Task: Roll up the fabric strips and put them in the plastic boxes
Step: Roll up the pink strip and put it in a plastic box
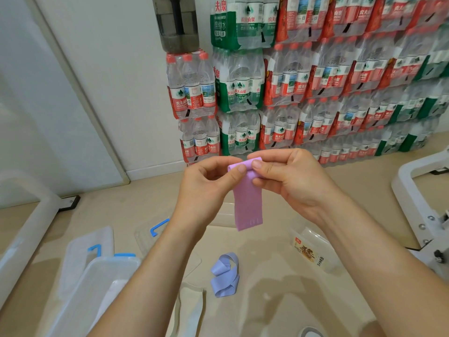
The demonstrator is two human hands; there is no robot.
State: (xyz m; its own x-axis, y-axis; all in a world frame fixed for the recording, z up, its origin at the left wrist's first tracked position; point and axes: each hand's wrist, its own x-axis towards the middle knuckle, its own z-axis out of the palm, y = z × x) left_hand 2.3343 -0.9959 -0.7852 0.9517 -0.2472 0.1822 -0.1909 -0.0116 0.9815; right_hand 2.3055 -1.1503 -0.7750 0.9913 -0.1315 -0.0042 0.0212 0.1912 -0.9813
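A pink fabric strip (247,203) hangs in the air in front of me, its top end curled into a small roll. My left hand (209,188) pinches the roll's left side and my right hand (289,178) pinches its right side, thumbs on top. A loose lavender strip (224,276) lies tangled on the floor below. A clear plastic box with blue clips (97,283) stands at lower left, a white strip inside it. Another clear box (220,215) sits behind the pink strip, partly hidden by my left arm. A cream strip (192,310) lies at the bottom.
A labelled clear plastic container (313,251) lies at right. Clear lids with blue clips (155,229) rest at left. Stacked packs of water bottles (303,81) fill the wall behind. White metal frames stand at the far left (26,227) and far right (413,203).
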